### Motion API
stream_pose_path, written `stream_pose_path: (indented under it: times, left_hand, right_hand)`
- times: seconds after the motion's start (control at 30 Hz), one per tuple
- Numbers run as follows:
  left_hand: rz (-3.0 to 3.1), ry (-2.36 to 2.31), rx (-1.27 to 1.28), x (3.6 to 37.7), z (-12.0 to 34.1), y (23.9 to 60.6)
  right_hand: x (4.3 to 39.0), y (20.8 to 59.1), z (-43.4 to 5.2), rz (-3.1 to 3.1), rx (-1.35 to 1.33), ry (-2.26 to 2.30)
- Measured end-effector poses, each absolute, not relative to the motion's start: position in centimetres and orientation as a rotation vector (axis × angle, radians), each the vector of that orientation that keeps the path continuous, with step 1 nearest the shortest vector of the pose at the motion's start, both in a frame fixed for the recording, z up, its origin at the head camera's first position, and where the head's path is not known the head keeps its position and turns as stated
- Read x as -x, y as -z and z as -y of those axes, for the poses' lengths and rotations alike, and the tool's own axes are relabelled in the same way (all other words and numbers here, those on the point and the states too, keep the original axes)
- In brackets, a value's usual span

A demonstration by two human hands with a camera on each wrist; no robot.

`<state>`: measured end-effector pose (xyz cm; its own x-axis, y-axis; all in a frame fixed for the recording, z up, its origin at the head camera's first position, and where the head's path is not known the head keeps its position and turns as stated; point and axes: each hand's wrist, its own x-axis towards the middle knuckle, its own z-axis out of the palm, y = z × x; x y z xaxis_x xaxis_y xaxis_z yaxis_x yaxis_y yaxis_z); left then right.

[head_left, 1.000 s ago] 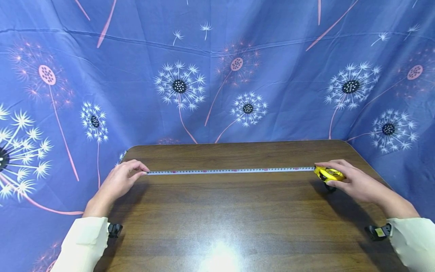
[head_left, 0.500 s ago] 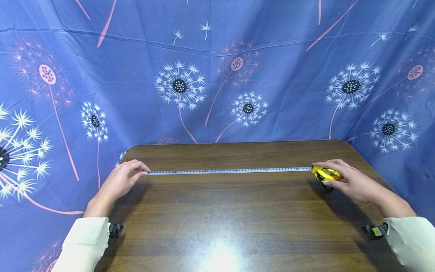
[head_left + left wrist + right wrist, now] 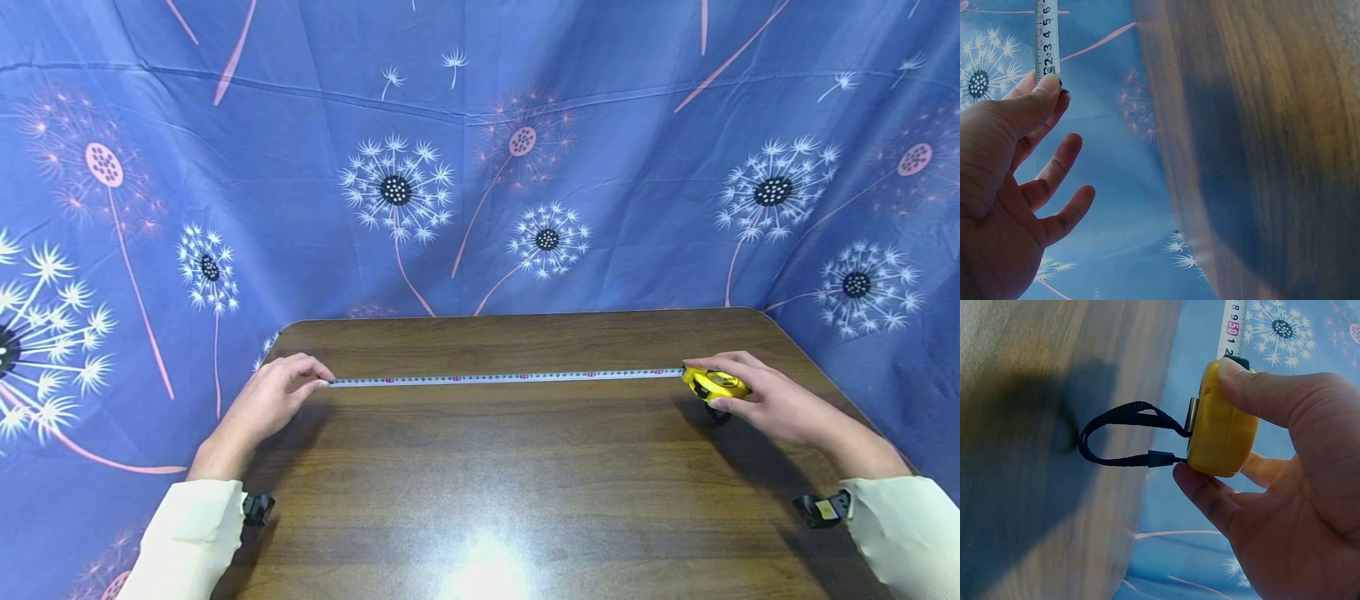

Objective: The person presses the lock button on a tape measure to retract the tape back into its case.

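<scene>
A yellow tape measure is gripped in my right hand, thumb on one side and fingers on the other. Its white blade stretches straight across to the left, above the table. Between thumb and index finger, my left hand pinches the blade's end. In the left wrist view the blade shows low numbers by the thumb, and the other fingers are spread. The right wrist view has the case up close, a red 50 near its mouth and a black wrist strap looping from it.
Under both hands lies a brown wood-grain table with rounded far corners and a bright glare patch at the front. A blue cloth printed with dandelions hangs behind and along the sides.
My right hand has moved slightly left with the tape measure, and the drawn-out blade is a little shorter. The left hand has shifted only a touch to the right, still pinching the end.
</scene>
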<state>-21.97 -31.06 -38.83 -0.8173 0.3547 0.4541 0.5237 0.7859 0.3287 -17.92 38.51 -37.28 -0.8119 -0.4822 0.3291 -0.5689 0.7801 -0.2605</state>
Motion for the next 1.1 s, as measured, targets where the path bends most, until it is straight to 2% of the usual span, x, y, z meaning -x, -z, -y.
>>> stream_pose_path:
  times: [1.1]
  left_hand:
    - [2.602, 0.643, 0.679, 22.0, 30.8, 38.8]
  right_hand:
    - [18.5, 37.0, -36.9, 2.752, -0.819, -0.544]
